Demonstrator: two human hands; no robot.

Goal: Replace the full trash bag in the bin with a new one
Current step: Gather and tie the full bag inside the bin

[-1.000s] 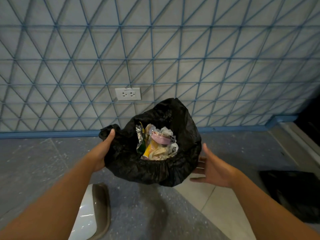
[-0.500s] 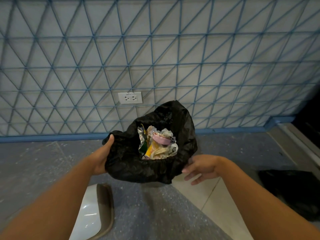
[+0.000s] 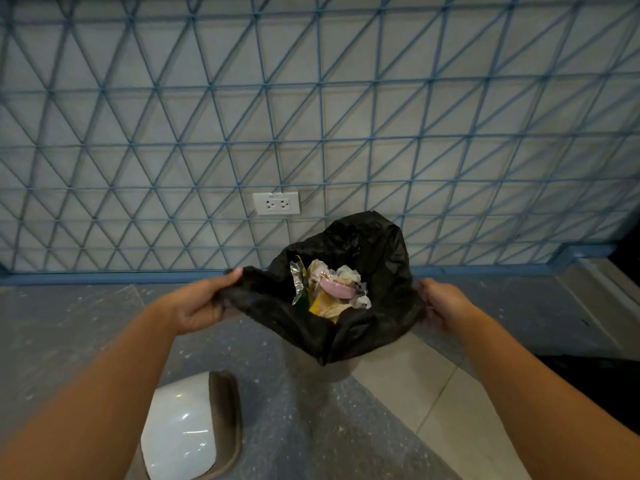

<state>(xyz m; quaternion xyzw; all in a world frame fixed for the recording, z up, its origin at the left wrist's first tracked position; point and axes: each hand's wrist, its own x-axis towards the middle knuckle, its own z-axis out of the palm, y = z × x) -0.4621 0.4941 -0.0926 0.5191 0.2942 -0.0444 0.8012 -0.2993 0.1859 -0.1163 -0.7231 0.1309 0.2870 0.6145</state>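
Note:
A full black trash bag [image 3: 377, 268] hangs in front of me above the floor, its mouth spread open. Crumpled wrappers, foil and a pink lid [image 3: 332, 289] show inside it. My left hand [image 3: 201, 303] grips the bag's left rim. My right hand [image 3: 445, 303] grips its right rim. The bin with a white lid [image 3: 180, 434] and brown rim stands on the floor below my left forearm. A dark flat shape, possibly another black bag [image 3: 595, 386], lies on the floor at the right, partly hidden by my right arm.
A wall with a blue triangular grid stands close ahead, with a white double socket [image 3: 276, 203] low on it. A blue skirting [image 3: 104, 277] runs along its base. The floor is grey speckled, with pale tiles [image 3: 408, 382] under the bag.
My right hand has moved from under the bag's right side up to its right rim and closed on it. Both hands now pull the bag's mouth wider.

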